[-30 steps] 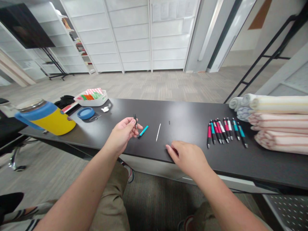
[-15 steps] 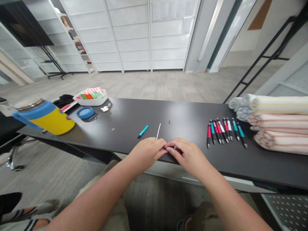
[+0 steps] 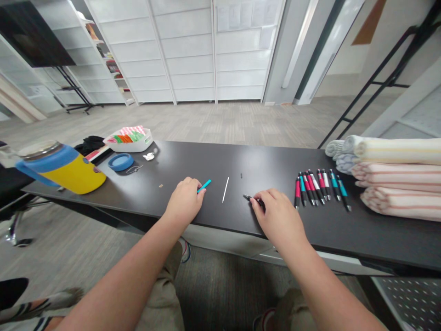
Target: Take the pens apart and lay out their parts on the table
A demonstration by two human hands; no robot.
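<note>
My left hand [image 3: 186,198] is on the table at the teal pen barrel [image 3: 206,185], with its thumb and fingers closed around the lower end. Between my hands lies a thin white pen refill [image 3: 225,190]. My right hand [image 3: 275,209] grips a black pen part with a silver tip [image 3: 246,196], which points left; the rest of it is hidden under the fingers. A tiny dark piece [image 3: 241,175], perhaps a spring, rests beyond the refill. Right of my right hand, several click pens [image 3: 322,187] in red, teal and white lie in a row.
Rolled towels [image 3: 399,177] are stacked at the right end of the dark table [image 3: 193,156]. On the left stand a yellow and blue jug [image 3: 74,170], a blue lid [image 3: 120,162] and a white tray [image 3: 138,146] of wrapped items. White earbuds [image 3: 149,156] lie near the tray.
My hands have separated. The left moved left onto the teal barrel; the right moved right with the black pen part. The refill now shows in full.
</note>
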